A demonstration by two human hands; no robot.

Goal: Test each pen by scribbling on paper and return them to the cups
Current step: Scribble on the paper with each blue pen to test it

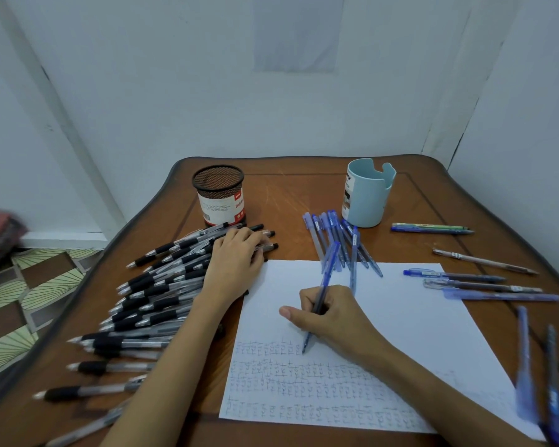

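Your right hand (329,317) holds the blue pen (324,285) in a writing grip. The fingers are curled round the lower barrel and the thumb is stretched out to the left. The pen's long axis runs from near-left to far-right. Its tip points down and towards you and touches the paper (400,317) at the right end of the topmost row of scribbles (297,379). Its capped end rises past the knuckles towards the far side.

The paper lies flat on the bench (288,195), and rows of blue marks fill its near half.

Your left hand (236,253) rests palm down on the far end of the black pens (149,301). Its fingers are bent over several barrels; I cannot tell whether they grip any one pen. These pens lie fanned on the left of the bench, tips mostly towards the left edge.

The mesh cup (218,195) stands upright just beyond that pile. The light blue cup (368,195) stands upright at the far right. A bundle of blue pens (339,237) lies just in front of it, their near ends overlapping the paper's far edge.

More loose pens (484,285) lie roughly crosswise to the right of the paper. Two blurred pens (526,366) sit at the near right corner, running near to far
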